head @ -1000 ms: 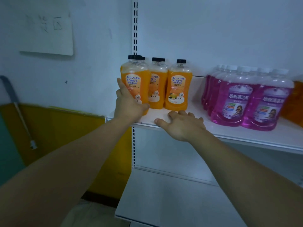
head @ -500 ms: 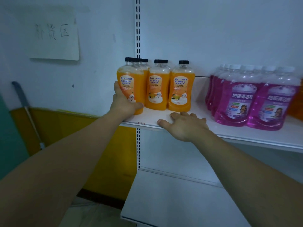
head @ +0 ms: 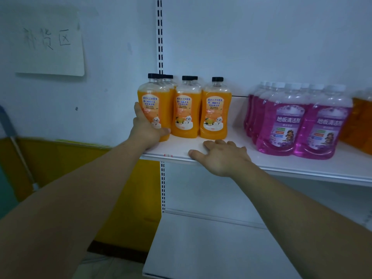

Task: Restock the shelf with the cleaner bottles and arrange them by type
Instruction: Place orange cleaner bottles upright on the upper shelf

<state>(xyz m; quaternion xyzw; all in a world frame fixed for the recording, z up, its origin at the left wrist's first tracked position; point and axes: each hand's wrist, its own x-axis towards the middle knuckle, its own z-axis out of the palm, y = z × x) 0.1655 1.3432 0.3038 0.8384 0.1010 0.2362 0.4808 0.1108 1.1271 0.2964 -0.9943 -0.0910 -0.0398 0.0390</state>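
Just left of centre frame, a person's left hand (head: 148,130) grips the front orange cleaner bottle (head: 156,103), fingers (head: 138,110) curled round its lower body, at the left end of the white shelf (head: 302,168). The right hand (head: 223,159) lies flat on the shelf edge, holding nothing; purple bottles (head: 285,125) stand at right.

Premises: a retail shop or its stockroom. A white metal display shelf (head: 281,168) is mounted at a slotted upright (head: 160,37), with a lower shelf (head: 211,248) beneath. Stock stands in rows of identical labelled goods: orange cleaner bottles (head: 186,109) left, purple cleaner bottles (head: 285,121) right (grouped by type). A handwritten paper sign (head: 50,41) reading 补货区 is fixed to the adjoining wall.
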